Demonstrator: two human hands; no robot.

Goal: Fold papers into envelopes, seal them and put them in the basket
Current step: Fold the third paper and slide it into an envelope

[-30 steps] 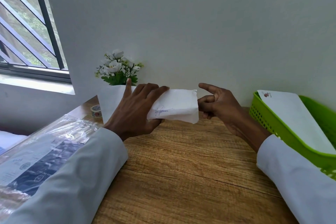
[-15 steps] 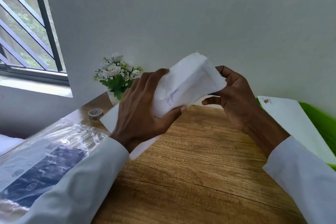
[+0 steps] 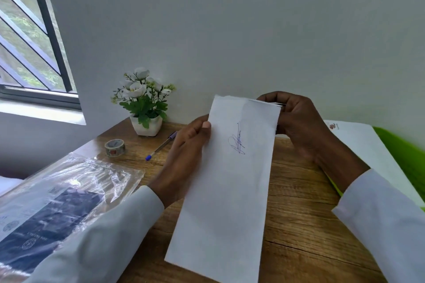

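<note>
I hold a long white envelope [image 3: 227, 181] upright over the wooden table [image 3: 296, 209]; it bears a blue ink signature near its upper half. My left hand [image 3: 184, 156] grips its left edge, thumb on the front. At the envelope's top right corner, my right hand [image 3: 299, 126] pinches the edges of folded paper at the opening. The green basket [image 3: 404, 156] sits at the right edge, with a white envelope [image 3: 368, 151] lying in it.
A small pot of white flowers [image 3: 145, 101] stands at the back by the wall. A roll of tape [image 3: 115, 147] and a blue pen [image 3: 161, 146] lie left of my hands. A clear plastic pack of envelopes [image 3: 55, 202] covers the table's left side.
The envelope has swung from lying crosswise between my hands to standing lengthwise toward me, its lower end now near the table's front. Both hands moved with it.
</note>
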